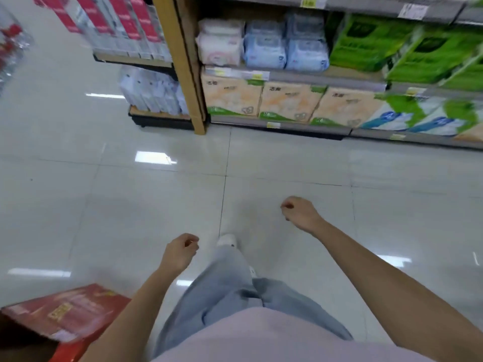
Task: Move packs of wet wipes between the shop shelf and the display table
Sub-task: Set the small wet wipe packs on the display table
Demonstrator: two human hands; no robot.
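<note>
Over the floor (104, 205) we held both hands loosely curled and empty, left hand (180, 250), right hand (300, 211); wipe packs (285, 48) sat at the shelf's (326, 74) left end.

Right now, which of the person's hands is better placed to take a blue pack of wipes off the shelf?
Probably the right hand. It is empty, stretched further forward and on the side of the blue packs; the left hand, also empty, hangs lower and further left.
</note>
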